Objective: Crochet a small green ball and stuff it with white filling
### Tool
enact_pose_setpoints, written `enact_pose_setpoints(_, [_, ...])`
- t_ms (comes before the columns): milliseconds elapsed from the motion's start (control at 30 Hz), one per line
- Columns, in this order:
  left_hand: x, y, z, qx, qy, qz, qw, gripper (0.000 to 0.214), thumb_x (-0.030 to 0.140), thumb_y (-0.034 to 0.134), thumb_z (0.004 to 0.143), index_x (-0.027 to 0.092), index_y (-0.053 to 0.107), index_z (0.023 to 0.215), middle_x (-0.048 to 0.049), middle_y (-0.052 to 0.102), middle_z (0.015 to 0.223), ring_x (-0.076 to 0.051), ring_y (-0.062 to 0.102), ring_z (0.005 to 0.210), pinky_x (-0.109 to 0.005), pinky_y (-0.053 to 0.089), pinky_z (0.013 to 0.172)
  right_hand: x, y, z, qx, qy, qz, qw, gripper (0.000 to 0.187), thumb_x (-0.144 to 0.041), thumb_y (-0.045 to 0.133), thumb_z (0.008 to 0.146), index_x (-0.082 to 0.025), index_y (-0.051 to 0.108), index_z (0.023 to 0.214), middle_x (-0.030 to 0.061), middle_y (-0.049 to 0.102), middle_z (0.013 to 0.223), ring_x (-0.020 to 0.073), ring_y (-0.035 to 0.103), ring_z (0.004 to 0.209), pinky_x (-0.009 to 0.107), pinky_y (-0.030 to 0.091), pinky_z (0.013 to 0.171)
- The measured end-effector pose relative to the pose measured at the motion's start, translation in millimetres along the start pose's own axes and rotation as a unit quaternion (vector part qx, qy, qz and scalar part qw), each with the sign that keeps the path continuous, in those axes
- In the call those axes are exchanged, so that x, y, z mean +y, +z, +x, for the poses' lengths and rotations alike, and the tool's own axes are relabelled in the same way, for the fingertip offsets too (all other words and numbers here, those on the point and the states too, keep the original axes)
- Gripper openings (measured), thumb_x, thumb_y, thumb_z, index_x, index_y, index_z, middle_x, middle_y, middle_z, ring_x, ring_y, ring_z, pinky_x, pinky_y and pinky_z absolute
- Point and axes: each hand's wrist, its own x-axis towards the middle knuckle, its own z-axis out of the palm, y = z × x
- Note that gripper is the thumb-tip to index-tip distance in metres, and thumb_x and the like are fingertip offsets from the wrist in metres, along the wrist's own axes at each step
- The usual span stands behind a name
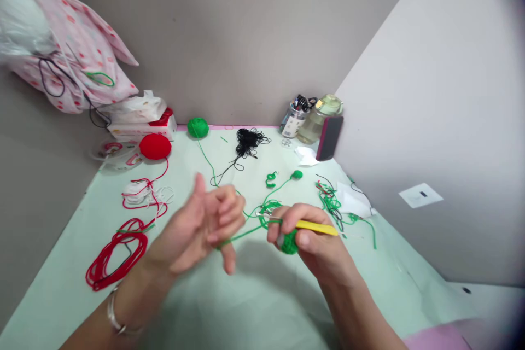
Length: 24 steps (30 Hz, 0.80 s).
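Note:
My right hand (315, 240) grips a crochet hook with a yellow handle (315, 227), its thin metal tip pointing left. The same hand holds a small green crocheted piece (289, 243) below the hook. From there a strand of green yarn (246, 234) runs left to my left hand (205, 224). That hand is turned palm up, somewhat blurred, with the thumb raised and several fingers curled around the strand. Just behind my right hand lies a loose coil of green yarn (268, 209), partly hidden by the fingers.
A green yarn ball (198, 127), a red yarn ball (155, 146) and a black yarn tangle (248, 142) lie farther back. Red yarn loops (117, 254) lie at left. A phone (330, 138) leans near a bottle (314, 123) and pen cup (293, 119). Yarn scraps (328, 197) lie at right.

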Motion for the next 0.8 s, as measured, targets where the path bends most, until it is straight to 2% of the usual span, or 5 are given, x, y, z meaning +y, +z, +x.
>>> enact_pose_setpoints(200, [23,10.3,-23,0.214,0.290,0.104,0.927,0.064,0.069,0.015,0.104,0.039,0.072,0.107,0.0037,0.071,0.128,-0.025,0.064,0.124,-0.050,0.057,0.104,22,1,1,0.117,-0.016,-0.040,0.992,0.015,-0.039,0.090,0.078,-0.030,0.082,0.087,0.0004,0.082,0.091,0.0165,0.074,0.093,0.026,0.055,0.081])
enact_pose_setpoints(367, [-16,-13.8,-13,0.105,0.431,0.616,0.651,0.052,0.056,0.045,0.104,0.027,0.074,0.073,0.0003,0.075,0.129,-0.033,0.043,0.151,-0.059,-0.005,0.131,30,4,0,0.132,-0.055,-0.052,0.988,0.012,-0.034,0.088,0.081,-0.032,0.081,0.090,-0.0015,0.078,0.094,0.0165,0.075,0.096,0.026,0.056,0.084])
enact_pose_setpoints(433, [-29,-19.8,-7,0.140,0.407,0.665,0.611,0.036,0.051,0.055,0.102,0.025,0.079,0.099,-0.0085,0.068,0.143,-0.037,0.034,0.155,-0.062,-0.002,0.130,29,5,0,0.136,-0.075,-0.078,0.985,0.009,-0.033,0.086,0.084,-0.033,0.081,0.091,-0.0009,0.077,0.095,0.0174,0.074,0.098,0.028,0.056,0.086])
enact_pose_setpoints(633, [-54,-0.8,-6,0.184,0.194,0.405,0.874,0.052,0.041,0.072,0.094,0.030,0.059,0.144,-0.0055,0.069,0.113,-0.025,0.072,0.109,-0.042,0.059,0.101,31,13,-1,0.162,-0.129,-0.218,0.954,0.008,-0.031,0.080,0.090,-0.034,0.082,0.096,0.0026,0.068,0.110,0.0189,0.064,0.108,0.030,0.052,0.089])
enact_pose_setpoints(800, [-64,15.4,-8,0.229,0.118,0.196,0.946,0.057,0.036,0.084,0.084,0.032,0.063,0.136,0.0012,0.065,0.102,-0.017,0.074,0.096,-0.027,0.064,0.088,35,16,-4,0.154,-0.184,-0.308,0.921,0.016,-0.038,0.066,0.100,-0.036,0.080,0.108,0.0037,0.060,0.102,0.0191,0.059,0.099,0.031,0.052,0.082])
